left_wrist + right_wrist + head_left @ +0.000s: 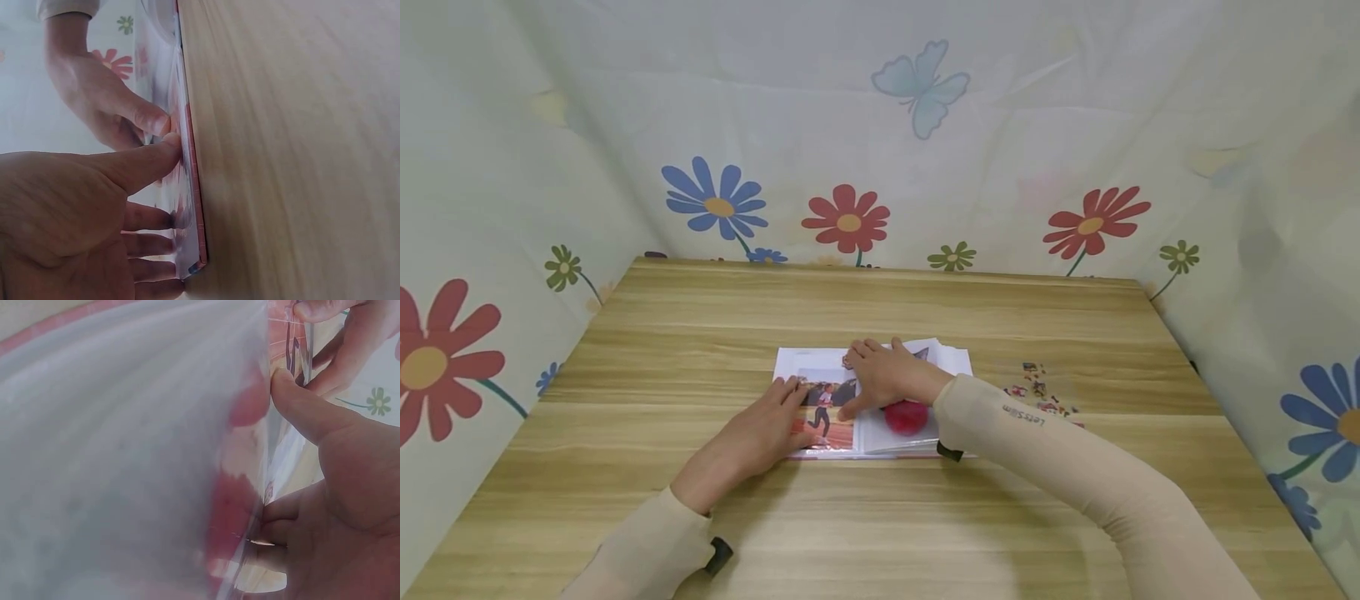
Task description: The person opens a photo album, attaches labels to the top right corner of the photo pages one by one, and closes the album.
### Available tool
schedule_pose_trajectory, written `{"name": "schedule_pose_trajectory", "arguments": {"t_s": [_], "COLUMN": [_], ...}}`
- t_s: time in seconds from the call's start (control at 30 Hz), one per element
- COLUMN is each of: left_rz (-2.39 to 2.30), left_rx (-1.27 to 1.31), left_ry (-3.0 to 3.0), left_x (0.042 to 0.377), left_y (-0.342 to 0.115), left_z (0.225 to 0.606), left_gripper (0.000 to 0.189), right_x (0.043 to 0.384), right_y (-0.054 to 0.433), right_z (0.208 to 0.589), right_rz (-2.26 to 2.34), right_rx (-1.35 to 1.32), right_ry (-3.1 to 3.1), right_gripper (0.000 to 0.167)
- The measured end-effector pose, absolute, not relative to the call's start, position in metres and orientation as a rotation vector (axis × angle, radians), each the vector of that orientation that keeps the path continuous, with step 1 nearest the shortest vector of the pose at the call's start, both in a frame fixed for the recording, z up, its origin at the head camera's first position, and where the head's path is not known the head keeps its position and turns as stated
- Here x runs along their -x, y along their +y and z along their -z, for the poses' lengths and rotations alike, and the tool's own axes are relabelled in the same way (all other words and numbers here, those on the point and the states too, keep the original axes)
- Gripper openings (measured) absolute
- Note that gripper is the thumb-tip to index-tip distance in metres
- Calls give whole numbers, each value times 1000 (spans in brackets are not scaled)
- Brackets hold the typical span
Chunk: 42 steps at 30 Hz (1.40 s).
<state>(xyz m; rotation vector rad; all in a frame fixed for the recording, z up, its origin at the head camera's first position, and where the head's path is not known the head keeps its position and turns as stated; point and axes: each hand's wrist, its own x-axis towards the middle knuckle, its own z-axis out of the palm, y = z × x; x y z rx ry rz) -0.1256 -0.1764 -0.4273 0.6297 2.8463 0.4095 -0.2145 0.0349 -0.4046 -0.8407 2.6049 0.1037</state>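
A photo album (868,447) lies spread on the wooden table, its pages covered with clear plastic sleeves. On its left page is a photo (826,400) of a runner on a red track. The right page carries a picture with a red round shape (906,417), partly hidden by my right hand. My left hand (752,442) rests on the left page's outer side, fingers extended and thumb at the lower edge. With fingers spread, my right hand (891,375) presses near the album's middle fold. In the right wrist view, a plastic sleeve (144,456) bulges up beside the thumb.
Small colourful loose pieces (1039,389) lie scattered on the table to the right of the album, beyond the right forearm. A floral cloth (1000,125) hangs around the table's back and sides. The wooden table (865,533) extends in front of the album.
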Motion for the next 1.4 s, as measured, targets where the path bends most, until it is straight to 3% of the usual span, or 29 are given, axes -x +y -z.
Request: {"name": "schedule_pose_trajectory", "arguments": {"t_s": [0.23,0.67,0.97,1.2,1.4], "left_rz": [-384,-463,-506,-533,-589], "left_rx": [-630,-585,-681,-562,-607], "left_ry": [2890,2938,3097,3159,3175], "left_x": [129,145,148,149,148], "left_y": [-176,-183,-181,-169,-160], "left_z": [425,428,425,416,406], "left_gripper": [75,51,50,57,60], "right_x": [217,232,234,230,222], "right_y": [35,58,93,122,150], "right_z": [406,408,394,376,362], "right_rz": [-53,376,628,754,792], "right_rx": [842,935,910,840,787], "right_ry": [2607,2689,2800,2834,2847], "right_gripper": [104,58,51,50,51]}}
